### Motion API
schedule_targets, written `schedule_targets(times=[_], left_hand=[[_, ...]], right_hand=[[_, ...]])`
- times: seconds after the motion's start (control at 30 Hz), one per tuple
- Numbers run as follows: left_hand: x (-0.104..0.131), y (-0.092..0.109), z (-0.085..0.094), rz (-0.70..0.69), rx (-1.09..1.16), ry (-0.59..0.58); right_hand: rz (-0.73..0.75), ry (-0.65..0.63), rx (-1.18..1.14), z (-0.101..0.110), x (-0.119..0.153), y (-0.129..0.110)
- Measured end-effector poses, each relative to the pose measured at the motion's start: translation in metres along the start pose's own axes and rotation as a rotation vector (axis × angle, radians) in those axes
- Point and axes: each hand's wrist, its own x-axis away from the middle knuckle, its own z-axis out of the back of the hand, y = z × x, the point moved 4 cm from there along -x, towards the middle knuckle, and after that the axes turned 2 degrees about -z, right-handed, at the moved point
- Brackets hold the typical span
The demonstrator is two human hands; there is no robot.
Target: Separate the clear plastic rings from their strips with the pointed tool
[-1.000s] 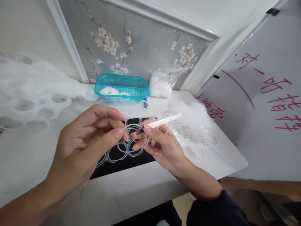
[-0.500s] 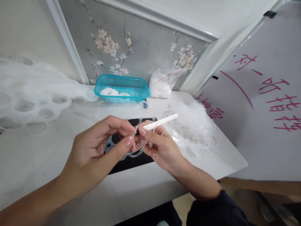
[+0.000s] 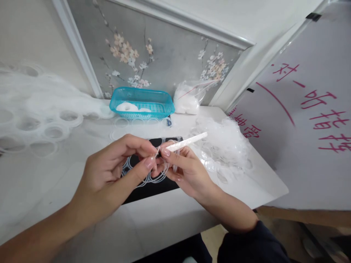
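Left hand and right hand nearly meet above the white bench, over a black mat. Right thumb and fingers close around a slim white-handled tool; left thumb and fingertips pinch a thin translucent piece by its dark tip.

Table, white: below fingers. Panel, framed, floral: beyond fingers. Wall, pale: far left of fingers. Whiteboard, red-lettered: right of fingers.
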Motion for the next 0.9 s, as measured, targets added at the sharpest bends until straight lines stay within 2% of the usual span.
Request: schedule_targets(times=[0.37,0.67,0.9], left_hand=[[-0.001,-0.002,-0.001,-0.008,-0.005,0.0],[-0.008,-0.007,0.018,-0.011,-0.118,0.144],[-0.005,-0.014,0.023,-0.031,-0.275,0.05]], right_hand=[[-0.015,0.048,0.049,0.003,0.0,0.001],[-0.021,0.102,0.031,0.009,-0.005,0.003],[-0.012,0.049,-0.114,0.009,-0.004,0.002]])
